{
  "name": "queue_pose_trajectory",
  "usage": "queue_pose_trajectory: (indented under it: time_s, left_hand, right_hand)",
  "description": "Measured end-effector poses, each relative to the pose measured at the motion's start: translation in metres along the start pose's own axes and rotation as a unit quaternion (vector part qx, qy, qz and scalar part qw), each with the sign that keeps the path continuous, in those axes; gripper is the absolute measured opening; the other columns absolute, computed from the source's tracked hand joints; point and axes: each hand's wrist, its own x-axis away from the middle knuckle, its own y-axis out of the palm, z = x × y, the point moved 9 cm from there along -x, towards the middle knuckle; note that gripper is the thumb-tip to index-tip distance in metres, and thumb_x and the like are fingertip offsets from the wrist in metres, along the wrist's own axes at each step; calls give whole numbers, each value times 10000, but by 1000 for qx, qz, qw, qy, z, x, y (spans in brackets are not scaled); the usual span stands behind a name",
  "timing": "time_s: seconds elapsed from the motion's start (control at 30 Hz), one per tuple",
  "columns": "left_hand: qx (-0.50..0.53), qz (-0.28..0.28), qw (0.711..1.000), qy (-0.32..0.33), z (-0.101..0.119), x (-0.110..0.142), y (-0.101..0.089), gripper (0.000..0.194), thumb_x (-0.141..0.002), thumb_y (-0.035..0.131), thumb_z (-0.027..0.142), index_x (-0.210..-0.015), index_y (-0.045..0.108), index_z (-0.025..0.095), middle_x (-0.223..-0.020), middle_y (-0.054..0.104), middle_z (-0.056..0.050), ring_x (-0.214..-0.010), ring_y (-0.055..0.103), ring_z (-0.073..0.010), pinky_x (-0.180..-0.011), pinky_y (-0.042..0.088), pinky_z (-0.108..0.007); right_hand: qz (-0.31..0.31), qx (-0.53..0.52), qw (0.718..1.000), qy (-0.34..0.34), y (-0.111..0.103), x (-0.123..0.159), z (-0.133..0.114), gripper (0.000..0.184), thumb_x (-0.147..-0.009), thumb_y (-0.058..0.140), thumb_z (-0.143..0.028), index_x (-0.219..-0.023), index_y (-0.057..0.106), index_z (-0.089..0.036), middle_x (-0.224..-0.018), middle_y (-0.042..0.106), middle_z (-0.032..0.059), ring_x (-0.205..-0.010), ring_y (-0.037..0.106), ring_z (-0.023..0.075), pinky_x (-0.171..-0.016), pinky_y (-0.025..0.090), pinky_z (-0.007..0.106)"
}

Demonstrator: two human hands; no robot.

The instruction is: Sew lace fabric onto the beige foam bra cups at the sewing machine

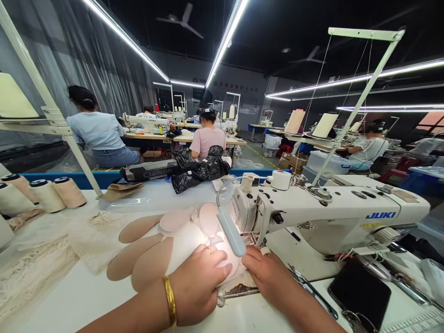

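My left hand (197, 282), with a gold bangle at the wrist and a ring, presses down on a pale pink padded cup piece (227, 263) under the white JUKI sewing machine (329, 212). Its fingers are curled over the piece. My right hand (268, 273) rests on the same piece just right of the needle area, fingers bent and partly hidden. A small lamp (231, 231) on a flexible neck lights the work. Several more beige cup pieces (145, 252) lie spread to the left.
Thread cones (45, 194) and lace fabric (31, 263) sit at the left. A black bag (201, 169) lies at the table's far edge. Scissors (312, 291) and a dark phone (360, 293) lie to the right. Other people sit at machines beyond.
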Motion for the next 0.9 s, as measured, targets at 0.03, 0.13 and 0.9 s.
queue_pose_trajectory:
  time_s: [0.03, 0.13, 0.9]
  left_hand:
    - [-2, 3, 1000, 3, 1, 1, -1, 253, -844, 607, 195, -1096, 620, 218, -1131, 660, -73, -969, 633, -297, -857, 501, -451]
    - [7, 3, 1000, 12, -4, 5, -9, 149, -859, 619, 155, -990, 607, 225, -1096, 676, -31, -963, 636, -260, -834, 463, -416]
    - [-116, 145, 975, 125, -4, -9, -1, 276, -743, 627, 25, -940, 599, 216, -913, 700, -18, -835, 646, -251, -887, 439, -449]
  right_hand:
    - [-3, -2, 1000, 1, 0, 0, 0, 339, -806, 449, 69, -904, 584, -227, -1018, 715, 43, -875, 666, 206, -740, 475, 287]
    - [-7, -5, 1000, 1, -1, 2, -1, 357, -838, 432, 55, -945, 602, -240, -1034, 722, 40, -815, 663, 194, -754, 491, 290]
    - [-10, -6, 1000, 10, -14, 0, -2, 435, -901, 453, 15, -1157, 688, -246, -1106, 756, 65, -1048, 680, 243, -943, 527, 360]
